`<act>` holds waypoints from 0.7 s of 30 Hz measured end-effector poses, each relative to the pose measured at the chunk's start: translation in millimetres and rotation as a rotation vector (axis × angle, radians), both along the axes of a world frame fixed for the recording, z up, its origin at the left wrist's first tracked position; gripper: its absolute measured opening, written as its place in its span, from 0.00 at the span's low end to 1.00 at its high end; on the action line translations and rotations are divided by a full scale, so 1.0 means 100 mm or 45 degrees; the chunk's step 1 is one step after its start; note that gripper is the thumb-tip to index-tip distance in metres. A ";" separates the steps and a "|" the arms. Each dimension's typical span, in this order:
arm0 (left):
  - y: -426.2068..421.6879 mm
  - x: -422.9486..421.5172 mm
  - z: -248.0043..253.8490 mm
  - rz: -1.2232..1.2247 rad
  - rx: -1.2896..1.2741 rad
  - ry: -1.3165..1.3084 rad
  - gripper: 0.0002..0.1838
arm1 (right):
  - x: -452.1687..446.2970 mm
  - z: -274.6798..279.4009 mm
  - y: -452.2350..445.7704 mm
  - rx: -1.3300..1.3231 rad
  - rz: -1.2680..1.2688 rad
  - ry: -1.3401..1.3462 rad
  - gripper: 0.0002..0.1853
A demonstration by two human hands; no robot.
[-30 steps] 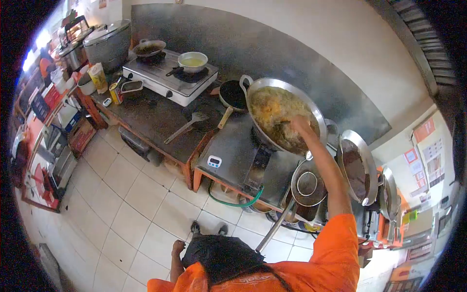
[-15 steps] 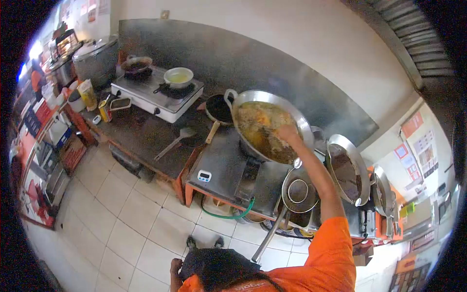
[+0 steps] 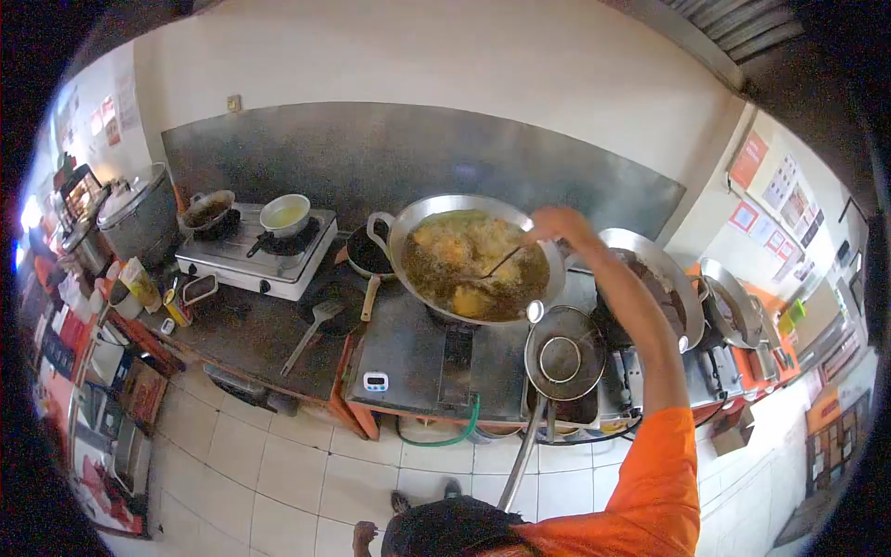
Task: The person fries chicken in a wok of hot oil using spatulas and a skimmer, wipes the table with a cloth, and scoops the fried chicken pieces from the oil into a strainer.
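Observation:
My right hand is closed around a thin dark rod-like utensil, over the right rim of a large metal wok. The utensil slants down to the left, its lower end in the bubbling oil. Several golden-brown pieces of frying food float there; their exact kind is unclear. Low beside my body hangs my left hand, small in view, its fingers curled with nothing visible in them.
A long-handled strainer rests in front of the wok, its handle jutting past the counter edge. More large pans stand to the right. Leftward are a spatula, a two-burner stove and a tall pot. A white timer sits near the front edge.
The view has tilted and shifted. My right hand has moved from over the oil to the wok's right rim, and the utensil now shows clearly. My left hand stays low and curled.

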State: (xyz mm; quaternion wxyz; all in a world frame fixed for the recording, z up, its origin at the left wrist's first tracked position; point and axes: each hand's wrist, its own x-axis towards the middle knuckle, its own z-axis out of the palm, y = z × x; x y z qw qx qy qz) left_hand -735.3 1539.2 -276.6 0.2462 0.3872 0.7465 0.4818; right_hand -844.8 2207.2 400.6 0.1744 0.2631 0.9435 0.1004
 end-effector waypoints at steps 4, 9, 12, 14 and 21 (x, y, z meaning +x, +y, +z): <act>0.00 0.08 -0.20 0.090 0.055 -0.281 0.04 | 0.31 0.22 0.02 0.145 -0.094 0.114 0.20; 0.10 0.15 0.24 0.087 -0.372 -0.389 0.03 | 0.55 -0.03 0.47 0.424 -0.002 0.184 0.19; 0.19 0.18 0.36 0.169 -0.416 -0.571 0.03 | 0.61 -0.26 0.63 0.390 -0.010 0.130 0.17; 0.23 0.17 0.42 0.179 -0.429 -0.597 0.03 | 0.54 -0.48 0.70 0.323 0.014 0.125 0.16; 0.28 0.03 0.53 0.181 -0.448 -0.631 0.03 | 0.29 -0.35 0.56 0.200 0.063 0.065 0.19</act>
